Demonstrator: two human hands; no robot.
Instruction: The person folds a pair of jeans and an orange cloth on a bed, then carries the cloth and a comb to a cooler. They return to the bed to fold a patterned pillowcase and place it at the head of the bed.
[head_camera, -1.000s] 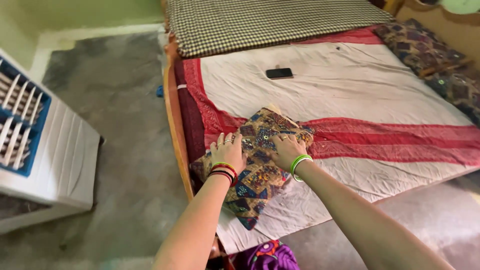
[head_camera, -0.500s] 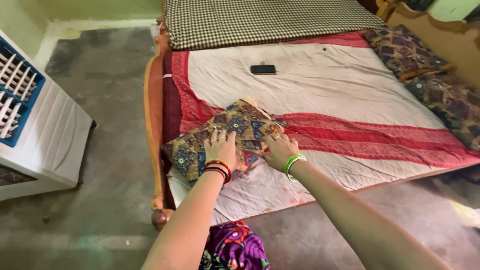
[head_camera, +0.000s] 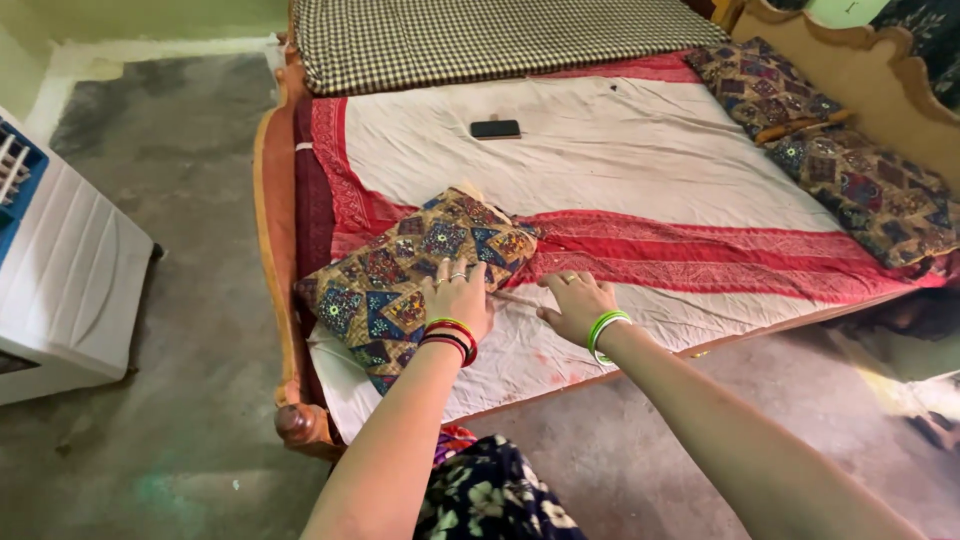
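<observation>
A patterned patchwork pillow lies at the near left corner of the bed. My left hand rests flat on the pillow's near right edge, fingers spread. Just to the right of the pillow, my right hand lies flat on the white sheet with its red bands, fingers spread, holding nothing. Both wrists wear bangles.
A black phone lies on the sheet further back. Two patterned pillows sit by the wooden headboard at right. A checked blanket covers the far end. A white air cooler stands on the concrete floor at left.
My right hand has slid off the pillow onto the sheet. The left hand stays on the pillow. The view has shifted, so the bed sits further left in the picture.
</observation>
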